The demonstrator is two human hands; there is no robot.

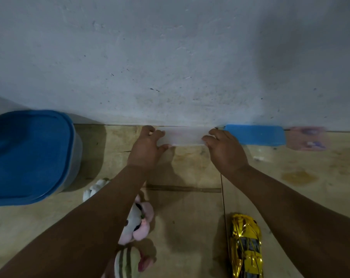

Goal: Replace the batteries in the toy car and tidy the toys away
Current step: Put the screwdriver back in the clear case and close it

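Reaching across a tan tiled floor (pixel 190 217) toward a scuffed pale wall (pixel 170 57), a person holds a small translucent box (pixel 185 135) by its two ends, the box lying hard against the foot of the wall. At far left stands a clear storage bin with a blue lid (pixel 27 155), near the wall. Just right of it, partly under the left forearm, lie soft toys: a white one (pixel 95 189), a white-and-pink plush (pixel 139 219) and a striped plush (pixel 128 263) nearest the camera. The left hand (pixel 147 149) has its fingers curled over the left end of the box, thumb pressed at its front edge; the right hand (pixel 226 149) curls its fingers over the right end, so each hand's grip is clamped on the box. Below the right arm, well apart from the hands, the toy car (pixel 245 245), in shiny gold and yellow, rests on the floor, pointing roughly toward the wall. Right of the box, a blue lid-like piece (pixel 256 134) lies at the wall's foot, and beyond it a pinkish packet (pixel 308 138) whose printing is too blurred to read. No brand or lettering is legible anywhere.
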